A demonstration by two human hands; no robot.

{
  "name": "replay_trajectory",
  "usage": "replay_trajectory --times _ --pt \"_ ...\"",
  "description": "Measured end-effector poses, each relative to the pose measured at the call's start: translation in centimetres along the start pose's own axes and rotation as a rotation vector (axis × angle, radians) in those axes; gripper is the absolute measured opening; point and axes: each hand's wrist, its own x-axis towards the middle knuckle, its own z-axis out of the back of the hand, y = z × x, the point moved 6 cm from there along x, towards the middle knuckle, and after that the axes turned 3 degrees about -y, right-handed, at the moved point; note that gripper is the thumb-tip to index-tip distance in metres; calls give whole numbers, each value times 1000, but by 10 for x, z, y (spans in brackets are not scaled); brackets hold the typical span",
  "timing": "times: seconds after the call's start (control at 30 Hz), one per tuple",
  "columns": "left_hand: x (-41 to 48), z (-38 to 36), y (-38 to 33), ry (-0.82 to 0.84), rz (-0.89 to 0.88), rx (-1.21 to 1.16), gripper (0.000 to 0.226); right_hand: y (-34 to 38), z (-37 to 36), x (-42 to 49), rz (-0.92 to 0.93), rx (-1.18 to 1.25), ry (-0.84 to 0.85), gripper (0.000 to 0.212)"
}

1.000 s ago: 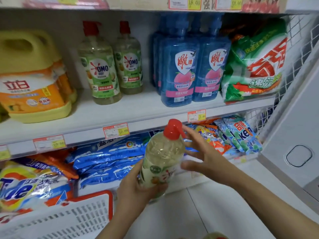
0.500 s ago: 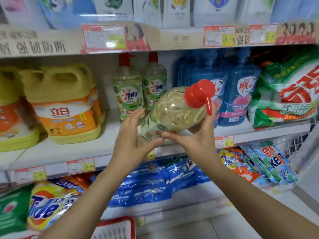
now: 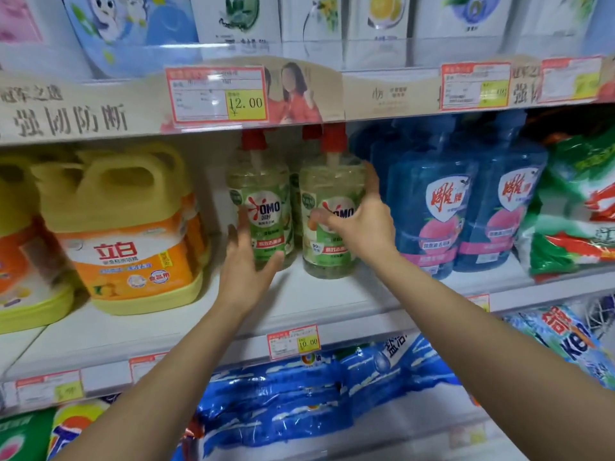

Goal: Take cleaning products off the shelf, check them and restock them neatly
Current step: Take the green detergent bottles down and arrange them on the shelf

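Two clear OMO dish-soap bottles with red pump caps and green labels stand upright side by side on the white middle shelf (image 3: 319, 296). My right hand (image 3: 364, 224) grips the right OMO bottle (image 3: 327, 261), thumb across its front label and fingers round its right side. My left hand (image 3: 244, 271) holds the lower part of the left OMO bottle (image 3: 263, 194), fingers along its left side and thumb at its front. A third OMO bottle (image 3: 294, 191) shows partly behind and between them.
Large yellow detergent jugs (image 3: 129, 227) stand left of the bottles, and blue pump bottles (image 3: 429, 207) close on the right, then a green powder bag (image 3: 579, 211). Blue bags (image 3: 299, 394) fill the shelf below. Refill pouches (image 3: 233, 18) line the shelf above.
The bottle held tilted in front of the shelf now stands upright on it in my right hand. My left hand has left it and taken the neighbouring bottle.
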Motion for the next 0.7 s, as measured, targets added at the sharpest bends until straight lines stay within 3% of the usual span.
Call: replay_trajectory --times 0.27,0.4,0.5,0.6,0.7 --pt "4 -11 5 -26 4 -20 85 -14 -34 30 -6 -101 54 114" --pt "-21 -2 -10 -59 -36 -39 82 -20 -40 21 -14 28 202 112" --pt "-77 1 -22 -57 -148 -126 63 -24 -17 -25 73 98 231 99" --pt "-152 -15 -23 86 -403 -103 37 -36 22 -107 167 192 323 68" --pt "-233 -38 -9 254 -496 -108 30 -58 62 -194 258 190 499 46"
